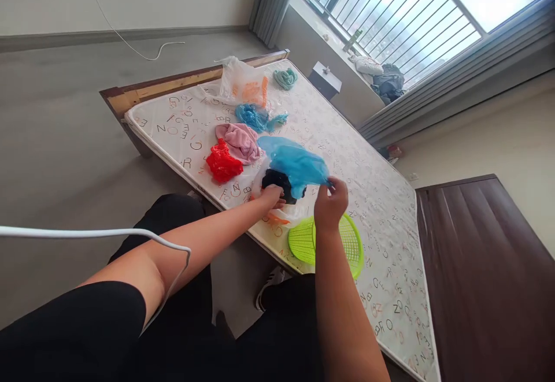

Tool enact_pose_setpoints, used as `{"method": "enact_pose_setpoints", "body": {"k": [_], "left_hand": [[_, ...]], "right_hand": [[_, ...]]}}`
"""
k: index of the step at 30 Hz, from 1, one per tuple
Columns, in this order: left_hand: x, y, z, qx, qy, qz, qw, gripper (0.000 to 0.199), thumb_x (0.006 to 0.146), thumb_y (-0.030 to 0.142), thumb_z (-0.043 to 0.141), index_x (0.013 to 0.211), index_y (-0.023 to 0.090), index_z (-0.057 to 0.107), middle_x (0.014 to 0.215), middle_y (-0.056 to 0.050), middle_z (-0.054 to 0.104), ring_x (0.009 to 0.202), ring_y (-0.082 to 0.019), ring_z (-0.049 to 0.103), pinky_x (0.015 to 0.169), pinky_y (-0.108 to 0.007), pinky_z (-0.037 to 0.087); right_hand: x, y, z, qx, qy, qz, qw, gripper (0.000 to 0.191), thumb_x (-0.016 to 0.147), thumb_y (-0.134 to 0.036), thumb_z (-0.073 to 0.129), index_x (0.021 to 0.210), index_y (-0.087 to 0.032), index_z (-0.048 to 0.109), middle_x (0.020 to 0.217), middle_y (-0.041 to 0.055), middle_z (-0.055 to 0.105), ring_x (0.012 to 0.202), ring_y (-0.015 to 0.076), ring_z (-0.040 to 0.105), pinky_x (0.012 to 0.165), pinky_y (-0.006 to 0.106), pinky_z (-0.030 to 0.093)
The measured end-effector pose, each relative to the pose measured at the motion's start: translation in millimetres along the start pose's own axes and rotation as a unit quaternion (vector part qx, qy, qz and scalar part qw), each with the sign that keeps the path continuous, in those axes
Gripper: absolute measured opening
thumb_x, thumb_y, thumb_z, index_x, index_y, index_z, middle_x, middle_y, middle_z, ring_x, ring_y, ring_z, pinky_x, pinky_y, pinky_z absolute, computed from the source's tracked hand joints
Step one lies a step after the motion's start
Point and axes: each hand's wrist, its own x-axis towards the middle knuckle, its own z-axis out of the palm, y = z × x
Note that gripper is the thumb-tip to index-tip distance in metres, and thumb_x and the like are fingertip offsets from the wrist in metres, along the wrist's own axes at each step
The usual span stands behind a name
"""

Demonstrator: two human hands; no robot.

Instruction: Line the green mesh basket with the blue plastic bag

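Note:
My right hand (332, 201) pinches one corner of a thin blue plastic bag (299, 162), which stretches out to the left above the mattress. My left hand (272, 196) is closed on a crumpled black plastic bag (277, 180) just below the blue one. Under the black bag lies a white plastic bag with orange print (299, 212), partly covered. Close to my right wrist, a lime-green plastic basket (302, 240) lies tipped on its side, its mouth facing right. A crumpled red plastic bag (224, 162) and a pink cloth (241, 142) lie left of my hands.
Farther back on the letter-patterned mattress (381, 237) are another blue plastic bag (254, 117), a white bag with orange print (243, 84) and a green cloth bundle (285, 78). A white cable (95, 233) crosses over my left arm. A dark headboard (481, 255) stands at right.

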Motion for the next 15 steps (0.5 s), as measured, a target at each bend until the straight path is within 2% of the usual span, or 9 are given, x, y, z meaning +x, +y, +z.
{"method": "enact_pose_setpoints", "body": {"k": [2,4,6,7,8,9,10,12,15], "left_hand": [[-6.8,9.1,-5.6,-0.02,-0.014,-0.042,0.999,0.049,0.103,0.057,0.042,0.119,0.015,0.062,0.112,-0.017,0.07,0.096,-0.031,0.071,0.081,-0.048,0.059],[-15.0,18.8,-12.9,-0.09,-0.069,-0.042,0.993,0.067,0.099,0.073,0.029,0.124,0.02,0.06,0.112,-0.015,0.072,0.098,-0.032,0.072,0.082,-0.051,0.06],[-23.8,24.1,-20.2,-0.103,-0.108,-0.025,0.989,0.077,0.092,0.083,0.029,0.126,0.021,0.062,0.107,-0.014,0.074,0.101,-0.033,0.072,0.085,-0.05,0.059],[-28.2,24.0,-23.1,-0.098,-0.125,-0.012,0.987,0.079,0.09,0.085,0.032,0.125,0.022,0.064,0.104,-0.014,0.074,0.103,-0.033,0.072,0.087,-0.05,0.059],[-32.4,21.7,-25.4,-0.086,-0.144,-0.007,0.986,0.077,0.089,0.085,0.037,0.124,0.022,0.065,0.102,-0.014,0.075,0.105,-0.033,0.072,0.089,-0.049,0.059],[-36.5,17.3,-27.0,-0.068,-0.165,-0.014,0.984,0.073,0.088,0.083,0.045,0.122,0.022,0.067,0.1,-0.014,0.075,0.106,-0.033,0.072,0.09,-0.048,0.059],[-40.4,11.0,-27.7,-0.043,-0.182,-0.031,0.982,0.067,0.087,0.079,0.054,0.119,0.022,0.069,0.098,-0.013,0.076,0.105,-0.033,0.073,0.09,-0.047,0.059],[-48.2,-5.0,-27.3,0.032,-0.186,-0.075,0.979,0.053,0.082,0.065,0.072,0.112,0.021,0.071,0.091,-0.012,0.076,0.096,-0.032,0.075,0.086,-0.046,0.06],[-61.5,-27.4,-25.7,0.188,-0.13,-0.057,0.972,0.042,0.07,0.046,0.086,0.099,0.019,0.072,0.081,-0.009,0.076,0.078,-0.029,0.074,0.077,-0.043,0.06]], "right_hand": [[-40.2,6.0,-46.2,0.029,-0.02,0.048,0.998,0.026,0.091,-0.036,0.049,0.11,-0.028,0.065,0.123,0.0107,0.068,0.119,0.0275,0.064,0.102,0.048,0.053],[-97.4,8.3,-73.9,0.052,-0.164,0.057,0.983,0.022,0.086,-0.038,0.054,0.102,-0.038,0.069,0.118,0.0047,0.071,0.12,0.0307,0.066,0.106,0.053,0.051],[-158.7,12.5,-82.9,0.113,-0.351,0.061,0.928,0.036,0.08,-0.037,0.056,0.108,-0.056,0.067,0.127,-0.0087,0.069,0.126,0.0307,0.064,0.107,0.053,0.052],[-185.6,16.9,-82.4,0.15,-0.402,0.087,0.899,0.048,0.078,-0.036,0.054,0.115,-0.065,0.061,0.139,-0.017,0.062,0.13,0.0298,0.063,0.107,0.053,0.052],[-207.7,23.0,-79.9,0.191,-0.409,0.142,0.881,0.056,0.075,-0.034,0.049,0.116,-0.071,0.056,0.141,-0.0234,0.059,0.123,0.0285,0.067,0.104,0.054,0.053],[-223.9,30.8,-76.7,0.224,-0.39,0.211,0.868,0.058,0.071,-0.033,0.046,0.111,-0.074,0.055,0.132,-0.0253,0.064,0.107,0.0276,0.074,0.096,0.055,0.057],[-233.9,39.6,-73.3,0.237,-0.366,0.277,0.856,0.052,0.067,-0.033,0.045,0.103,-0.068,0.06,0.117,-0.0219,0.069,0.094,0.0275,0.076,0.088,0.055,0.059],[-237.6,57.7,-68.1,0.256,-0.312,0.376,0.834,0.033,0.065,-0.035,0.046,0.089,-0.047,0.065,0.1,-0.0112,0.073,0.085,0.0269,0.076,0.079,0.051,0.061],[-223.1,77.0,-63.0,0.308,-0.249,0.461,0.794,0.024,0.069,-0.04,0.058,0.091,-0.032,0.062,0.104,0.0005,0.072,0.078,0.0235,0.073,0.065,0.039,0.06]]}}
